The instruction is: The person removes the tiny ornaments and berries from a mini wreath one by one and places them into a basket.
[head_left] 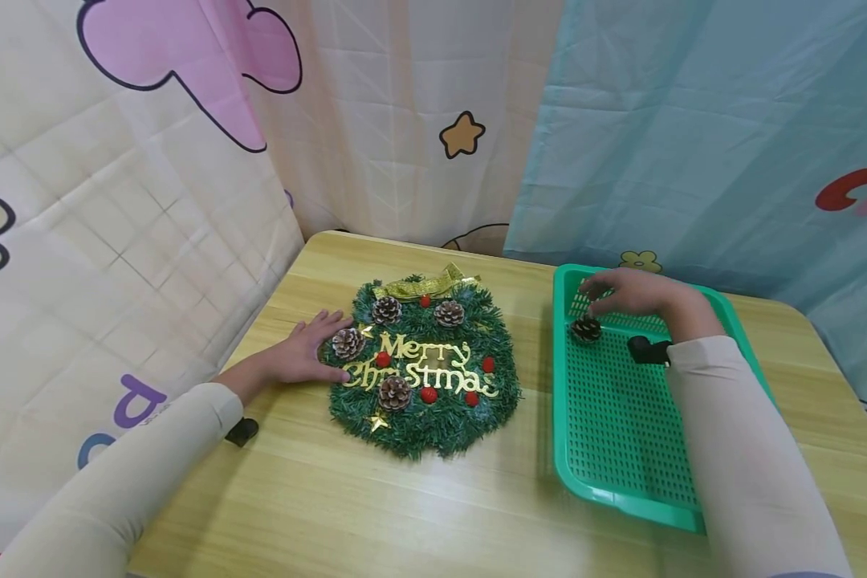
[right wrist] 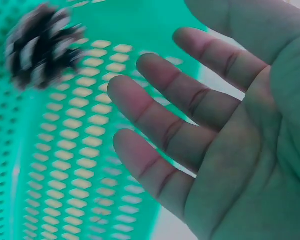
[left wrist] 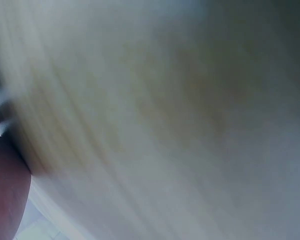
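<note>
A green Christmas wreath (head_left: 422, 425) lies on the table, with gold "Merry Christmas" lettering (head_left: 433, 376), several pine cones, red berries and gold stars on it. My left hand (head_left: 309, 351) is at the wreath's left edge, fingers spread beside a pine cone (head_left: 348, 343). The left wrist view is mostly blur, with some skin at its left edge. Over the back left of a green plastic basket (head_left: 562, 401), my right hand (head_left: 632, 292) hovers with fingers extended. A loose pine cone (right wrist: 42, 47) sits in that basket near the fingertips, apart from them in the right wrist view.
The wooden table (head_left: 441, 514) has the wreath at the middle and the basket at the right. Printed curtains (head_left: 419, 104) hang behind it and along the left. A gold ribbon bow (head_left: 426, 286) tops the wreath. Black camera mounts (head_left: 242, 432) show at both wrists.
</note>
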`<state>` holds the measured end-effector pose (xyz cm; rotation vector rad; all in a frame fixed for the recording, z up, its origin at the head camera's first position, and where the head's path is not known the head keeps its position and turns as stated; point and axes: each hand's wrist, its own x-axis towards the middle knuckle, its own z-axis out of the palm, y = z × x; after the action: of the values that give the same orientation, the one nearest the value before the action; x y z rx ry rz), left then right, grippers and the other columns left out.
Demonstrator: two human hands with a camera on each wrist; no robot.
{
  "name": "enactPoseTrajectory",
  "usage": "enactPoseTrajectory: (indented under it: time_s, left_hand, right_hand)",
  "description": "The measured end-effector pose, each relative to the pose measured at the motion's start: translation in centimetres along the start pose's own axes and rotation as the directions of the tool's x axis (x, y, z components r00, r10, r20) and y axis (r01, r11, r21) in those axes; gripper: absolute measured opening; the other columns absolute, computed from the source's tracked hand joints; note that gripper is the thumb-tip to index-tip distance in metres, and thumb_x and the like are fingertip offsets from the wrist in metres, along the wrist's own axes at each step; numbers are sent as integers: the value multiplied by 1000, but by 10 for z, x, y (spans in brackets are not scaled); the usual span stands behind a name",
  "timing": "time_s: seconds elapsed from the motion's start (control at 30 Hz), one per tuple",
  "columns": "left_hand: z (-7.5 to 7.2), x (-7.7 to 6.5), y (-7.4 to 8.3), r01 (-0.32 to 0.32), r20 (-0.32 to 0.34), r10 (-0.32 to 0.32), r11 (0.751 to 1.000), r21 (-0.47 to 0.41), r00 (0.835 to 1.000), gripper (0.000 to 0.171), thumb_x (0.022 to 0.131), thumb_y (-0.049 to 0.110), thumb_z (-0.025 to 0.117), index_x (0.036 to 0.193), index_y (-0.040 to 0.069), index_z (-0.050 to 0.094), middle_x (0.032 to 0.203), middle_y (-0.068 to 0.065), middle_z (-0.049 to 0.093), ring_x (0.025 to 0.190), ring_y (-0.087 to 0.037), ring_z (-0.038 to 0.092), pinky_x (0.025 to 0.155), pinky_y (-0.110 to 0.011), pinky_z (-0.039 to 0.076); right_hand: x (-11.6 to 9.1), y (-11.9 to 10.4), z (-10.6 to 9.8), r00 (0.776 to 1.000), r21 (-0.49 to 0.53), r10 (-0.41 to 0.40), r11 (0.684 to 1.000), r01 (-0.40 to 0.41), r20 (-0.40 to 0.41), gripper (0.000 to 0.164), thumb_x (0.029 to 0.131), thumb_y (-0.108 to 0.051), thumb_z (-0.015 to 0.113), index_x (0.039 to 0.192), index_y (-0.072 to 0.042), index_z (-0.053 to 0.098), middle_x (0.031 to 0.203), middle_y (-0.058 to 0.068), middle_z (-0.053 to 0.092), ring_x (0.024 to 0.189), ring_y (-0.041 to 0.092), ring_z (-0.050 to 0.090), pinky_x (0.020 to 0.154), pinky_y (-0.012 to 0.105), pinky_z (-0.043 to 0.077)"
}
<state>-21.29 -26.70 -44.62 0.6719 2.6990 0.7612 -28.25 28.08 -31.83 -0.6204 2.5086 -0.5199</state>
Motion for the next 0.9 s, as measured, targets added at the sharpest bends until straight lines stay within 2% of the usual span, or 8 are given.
enactPoseTrajectory:
  time_s: [0.23, 0.5, 0.9]
  left_hand:
    - [0, 0, -1, -3, -3, 3, 1000, 3, 1000, 102, 82, 55, 75, 160, 15, 23, 165, -17, 9, 150, -40, -5, 112, -67, -6]
    - [-2, -1, 0, -3, -2, 3, 1000, -1, 1000, 103, 82, 55, 76, 160, 14, 23, 164, -18, 10, 149, -40, -5, 112, -67, -6]
    - [-1, -1, 2, 2, 0, -2, 1000, 0, 1000, 103, 81, 56, 76, 159, 14, 23, 164, -19, 10, 149, -41, -5, 112, -66, -6]
  right_hand:
    - [-6, -32, -14, 998, 55, -29, 998, 31, -48, 48, 102, -21, 59, 142, 2, 45, 140, 25, 49, 129, 44, 47, 97, 54, 45]
    - [-9, -62, -21, 993, 40, -56, 997, 60, -104, 46, 101, -22, 59, 143, -5, 48, 140, 20, 51, 128, 40, 49, 98, 55, 43]
    - [10, -93, -16, 989, 20, -95, 995, 98, -111, 43, 101, -22, 59, 141, -6, 51, 138, 17, 53, 127, 38, 50, 99, 55, 43]
